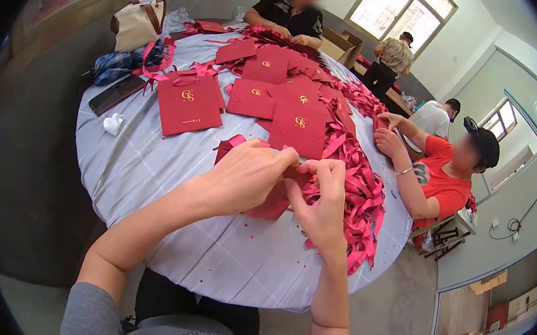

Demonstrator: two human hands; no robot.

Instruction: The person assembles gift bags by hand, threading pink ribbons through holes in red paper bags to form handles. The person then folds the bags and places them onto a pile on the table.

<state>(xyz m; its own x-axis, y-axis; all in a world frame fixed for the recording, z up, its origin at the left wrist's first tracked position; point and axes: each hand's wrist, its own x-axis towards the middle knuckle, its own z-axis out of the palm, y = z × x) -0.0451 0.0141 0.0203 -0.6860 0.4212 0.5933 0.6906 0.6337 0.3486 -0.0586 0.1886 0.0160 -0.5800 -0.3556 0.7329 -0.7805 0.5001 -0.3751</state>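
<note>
Close above the near part of the table, my left hand [245, 173] and my right hand [321, 203] meet at the upper edge of a small red paper bag [270, 207]. Fingers of both hands are pinched together on it, and much of the bag is hidden behind them. A pink ribbon [235, 141] shows just beyond my left hand. To the right of my right hand lies a heap of pink ribbons [358, 204]. Red paper bags with gold lettering [297, 128] are spread beyond my hands, and another bag [189, 106] with a ribbon handle lies farther left.
The round table has a white cloth [146, 182]. At its left are a phone [116, 95], a crumpled tissue [112, 123], a plaid folded umbrella [124, 62] and a cream bag [137, 25]. A person in red [430, 175] handles a red piece at right; another sits across.
</note>
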